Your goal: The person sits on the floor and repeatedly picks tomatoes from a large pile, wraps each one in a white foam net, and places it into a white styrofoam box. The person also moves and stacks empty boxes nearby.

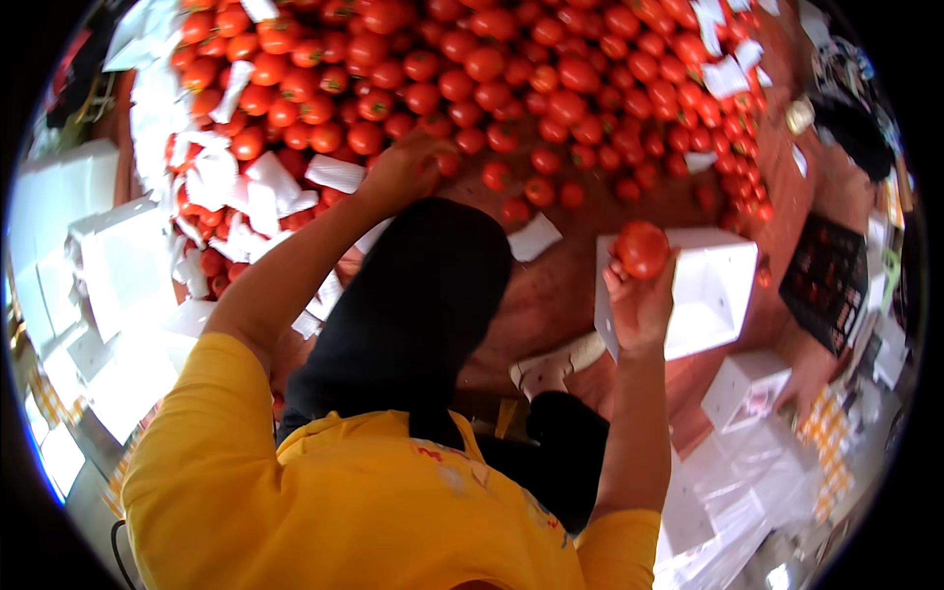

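Observation:
A large red tomato (642, 250) rests in the fingers of my right hand (636, 299), beside a white open box (712, 295). My left hand (405, 171) reaches to the near edge of a wide heap of tomatoes (472, 66), its fingers at a small tomato (447, 163); whether they grip it cannot be told. A few loose tomatoes, one of them here (540, 192), lie on the reddish floor between my hands. Near my knee is a piece of white ribbed packing sheet (534, 237).
More white packing pieces (273, 188) cover the heap's left side. White boxes (122, 273) stand at the far left. On the right are a black printed carton (826, 284), a smaller white box (745, 389) and clear plastic wrap (759, 472). My bent knee (450, 258) rises between my arms.

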Action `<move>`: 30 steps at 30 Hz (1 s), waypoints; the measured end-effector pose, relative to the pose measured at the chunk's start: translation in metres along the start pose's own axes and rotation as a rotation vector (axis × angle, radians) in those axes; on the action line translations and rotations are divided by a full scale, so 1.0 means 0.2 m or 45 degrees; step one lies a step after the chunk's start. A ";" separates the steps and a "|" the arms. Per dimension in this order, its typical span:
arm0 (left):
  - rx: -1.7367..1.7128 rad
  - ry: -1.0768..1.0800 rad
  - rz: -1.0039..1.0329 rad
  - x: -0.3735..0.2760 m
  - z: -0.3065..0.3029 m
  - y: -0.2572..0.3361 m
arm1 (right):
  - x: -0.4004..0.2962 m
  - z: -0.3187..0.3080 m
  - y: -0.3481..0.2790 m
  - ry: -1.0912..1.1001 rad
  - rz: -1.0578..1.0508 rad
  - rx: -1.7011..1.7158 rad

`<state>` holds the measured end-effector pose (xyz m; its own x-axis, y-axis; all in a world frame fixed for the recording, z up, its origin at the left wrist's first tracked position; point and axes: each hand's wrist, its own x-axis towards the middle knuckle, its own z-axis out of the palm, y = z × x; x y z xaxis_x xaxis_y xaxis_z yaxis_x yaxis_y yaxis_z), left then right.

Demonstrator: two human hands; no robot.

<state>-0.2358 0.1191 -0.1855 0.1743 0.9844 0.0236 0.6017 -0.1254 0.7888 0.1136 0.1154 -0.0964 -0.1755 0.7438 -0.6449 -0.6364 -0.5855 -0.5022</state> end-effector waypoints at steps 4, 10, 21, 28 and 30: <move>0.097 -1.028 0.253 0.41 0.34 0.21 | 0.03 -0.08 0.02 0.000 -0.082 0.006; 0.456 -1.110 0.087 0.32 0.72 0.41 | 0.03 -0.17 0.10 -0.101 -0.264 0.164; -0.054 -0.668 -0.257 0.40 0.75 0.58 | -0.01 -0.30 0.16 0.077 -0.203 0.029; -0.413 -0.183 -0.270 0.37 0.58 0.64 | -0.01 -0.13 0.15 -0.053 -0.200 -0.024; -0.132 -0.189 -0.013 0.39 0.52 0.72 | 0.00 -0.12 0.15 -0.069 -0.201 -0.016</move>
<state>-0.0548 0.1656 -0.1347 0.2865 0.9556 -0.0694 0.5215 -0.0947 0.8480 0.1125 0.0909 -0.1248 -0.1150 0.8430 -0.5255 -0.6497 -0.4640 -0.6022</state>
